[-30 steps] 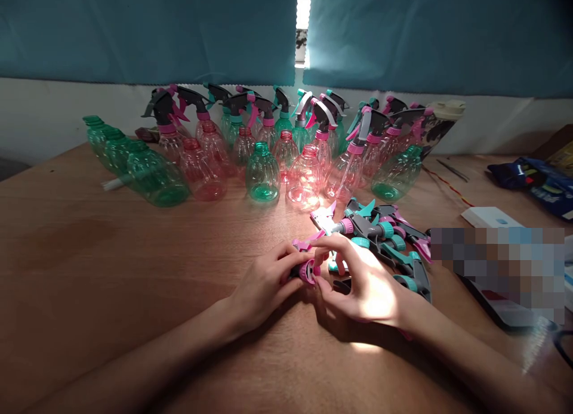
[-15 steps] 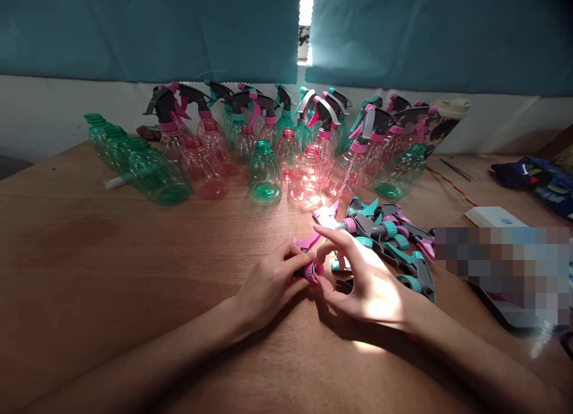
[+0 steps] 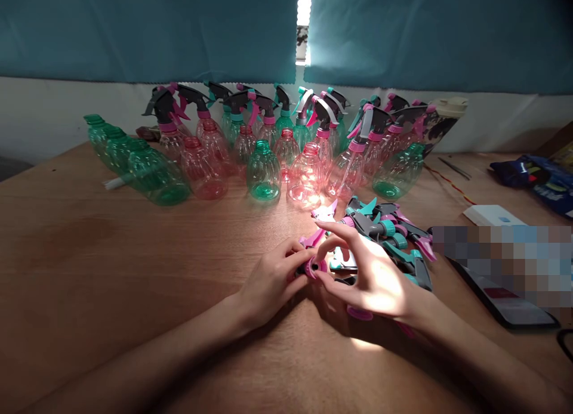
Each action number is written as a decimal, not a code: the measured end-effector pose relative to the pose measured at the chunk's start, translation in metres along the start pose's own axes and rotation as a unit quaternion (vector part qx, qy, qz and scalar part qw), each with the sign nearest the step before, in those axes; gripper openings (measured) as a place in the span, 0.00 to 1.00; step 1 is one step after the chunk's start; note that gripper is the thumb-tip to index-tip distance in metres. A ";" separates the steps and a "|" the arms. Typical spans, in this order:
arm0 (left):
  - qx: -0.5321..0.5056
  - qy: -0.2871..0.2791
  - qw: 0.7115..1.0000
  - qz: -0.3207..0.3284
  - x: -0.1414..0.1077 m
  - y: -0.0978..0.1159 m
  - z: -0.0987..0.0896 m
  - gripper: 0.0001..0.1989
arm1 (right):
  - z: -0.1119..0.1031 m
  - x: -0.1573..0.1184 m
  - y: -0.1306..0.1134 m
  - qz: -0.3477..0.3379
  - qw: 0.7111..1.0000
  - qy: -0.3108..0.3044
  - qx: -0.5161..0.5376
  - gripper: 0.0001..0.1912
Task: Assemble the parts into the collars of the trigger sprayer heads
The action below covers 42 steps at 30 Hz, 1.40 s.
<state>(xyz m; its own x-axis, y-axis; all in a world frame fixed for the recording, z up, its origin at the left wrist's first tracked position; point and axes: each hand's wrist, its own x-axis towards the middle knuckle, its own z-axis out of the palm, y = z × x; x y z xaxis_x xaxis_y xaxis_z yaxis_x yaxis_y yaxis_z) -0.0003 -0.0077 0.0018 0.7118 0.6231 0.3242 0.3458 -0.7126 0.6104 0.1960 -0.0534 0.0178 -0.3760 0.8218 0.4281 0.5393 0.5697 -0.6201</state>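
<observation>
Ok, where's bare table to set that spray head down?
Biggest patch: the table between the left forearm and the leftmost green bottles. Smaller: just on the near side of the left hand. Crowded: the back, with bottle rows, and beyond the right hand, with the spray-head pile.
</observation>
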 end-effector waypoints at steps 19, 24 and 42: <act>-0.043 0.017 0.999 0.020 -0.004 -0.004 -0.003 0.12 | 0.001 -0.001 -0.001 -0.011 1.000 -0.007 -0.006 0.25; -0.067 -0.009 0.998 0.016 -0.001 -0.003 -0.006 0.14 | -0.004 0.001 -0.001 -0.001 1.000 -0.003 0.023 0.21; -0.065 0.044 0.997 -0.011 -0.006 -0.008 -0.004 0.15 | 0.010 -0.002 0.001 -0.043 0.996 0.042 -0.058 0.19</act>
<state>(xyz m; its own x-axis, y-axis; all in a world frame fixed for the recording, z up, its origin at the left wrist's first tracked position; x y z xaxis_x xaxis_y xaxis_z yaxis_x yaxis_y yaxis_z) -0.0093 -0.0044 -0.0023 0.6466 0.6678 0.3687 0.2742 -0.6546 0.7045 0.1902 -0.0542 0.0099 -0.3635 0.7639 0.5332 0.5928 0.6312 -0.5002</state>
